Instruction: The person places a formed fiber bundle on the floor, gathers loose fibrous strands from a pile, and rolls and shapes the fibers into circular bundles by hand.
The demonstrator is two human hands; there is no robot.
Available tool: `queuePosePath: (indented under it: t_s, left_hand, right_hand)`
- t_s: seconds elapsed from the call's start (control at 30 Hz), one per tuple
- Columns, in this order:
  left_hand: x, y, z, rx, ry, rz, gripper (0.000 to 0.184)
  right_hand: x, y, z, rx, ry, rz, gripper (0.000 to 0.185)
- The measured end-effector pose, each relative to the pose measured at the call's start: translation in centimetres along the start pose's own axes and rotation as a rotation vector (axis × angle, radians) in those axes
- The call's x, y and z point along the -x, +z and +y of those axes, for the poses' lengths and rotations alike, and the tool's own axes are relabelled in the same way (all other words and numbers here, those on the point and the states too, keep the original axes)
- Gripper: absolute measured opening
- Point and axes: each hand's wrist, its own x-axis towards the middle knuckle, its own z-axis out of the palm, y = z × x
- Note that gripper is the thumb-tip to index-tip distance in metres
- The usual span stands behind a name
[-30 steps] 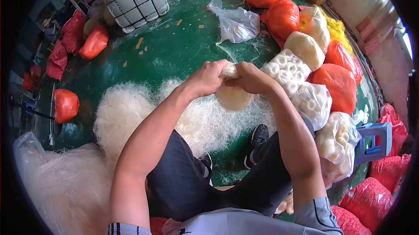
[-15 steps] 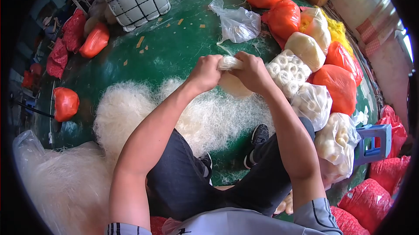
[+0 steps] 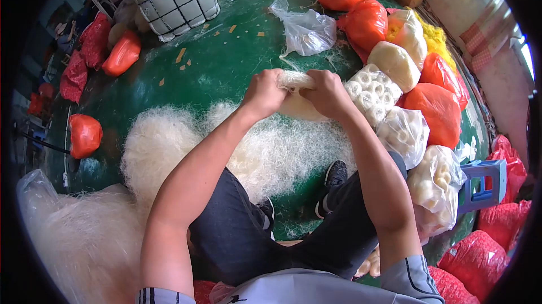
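Out in front of me, my left hand [image 3: 264,92] and my right hand [image 3: 330,92] are both closed round a bundle of pale fibre [image 3: 296,80]. A short stretch of it shows between my fists, wound or twisted together. Just below it a rounded cream-coloured thing [image 3: 302,107] shows between my wrists; I cannot make out its kind. Beneath my forearms, a loose heap of whitish fibre [image 3: 282,149] spreads over the floor towards my shoes.
More fibre fills a clear plastic bag [image 3: 84,230] at lower left. Along the right stand clear bags of white rolls [image 3: 372,92], red bags [image 3: 432,113] and a blue stool [image 3: 483,185]. An empty-looking plastic bag [image 3: 307,30] lies ahead on the green floor [image 3: 226,61].
My hands have moved slightly apart, the left one a little to the left, so more of the fibre bundle shows between them. Both hands keep their hold.
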Motion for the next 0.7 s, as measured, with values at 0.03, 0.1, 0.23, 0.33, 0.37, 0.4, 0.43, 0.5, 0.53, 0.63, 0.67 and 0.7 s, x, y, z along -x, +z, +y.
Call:
queuePosePath:
  t_s: [0.03,0.1,0.23,0.33,0.37,0.4,0.43,0.5,0.53,0.63,0.67,0.7]
  left_hand:
    - [0.2,0.2,0.3,-0.069,0.052,0.050,0.018]
    - [0.4,0.0,1.0,-0.232,0.116,-0.010,0.019]
    - [-0.1,0.1,0.5,-0.294,0.070,-0.115,0.023]
    - [-0.9,0.1,-0.6,-0.049,0.001,-0.045,0.026]
    - [-1.1,0.3,-0.9,0.004,0.001,-0.021,0.026]
    - [-1.1,0.5,-1.2,0.058,-0.003,0.000,0.026]
    - [-1.0,0.8,-1.5,0.112,-0.008,0.021,0.027]
    - [-1.2,1.6,-1.7,0.360,-0.057,0.051,0.029]
    - [-1.3,1.9,-1.8,0.483,-0.082,0.067,0.030]
    - [-1.4,1.8,-2.4,0.557,-0.084,0.011,0.032]
    - [-1.5,2.2,-2.7,0.550,-0.066,0.059,0.031]
    - [-1.5,2.6,-2.9,0.542,-0.047,0.107,0.030]
  right_hand:
    - [0.0,0.2,0.2,0.060,-0.046,0.002,0.021]
    - [-0.1,0.6,0.4,0.182,-0.138,0.007,0.021]
    - [0.0,1.2,-0.3,-0.034,-0.129,0.117,0.022]
    - [0.1,1.2,-0.4,-0.101,0.005,0.179,0.023]
    - [-0.2,1.2,-0.4,-0.177,0.079,0.137,0.024]
    - [-0.5,1.4,-0.4,-0.253,0.156,0.090,0.025]
    - [-0.6,1.7,-0.3,-0.330,0.235,0.044,0.027]
    - [-0.6,2.8,0.0,-0.569,0.269,0.068,0.027]
    - [-0.6,3.2,0.1,-0.689,0.284,0.079,0.027]
    - [-0.4,4.2,0.0,-0.874,0.260,0.169,0.029]
    - [-0.4,4.3,0.0,-0.910,0.251,0.162,0.029]
    - [-0.5,4.5,0.0,-0.947,0.241,0.156,0.029]
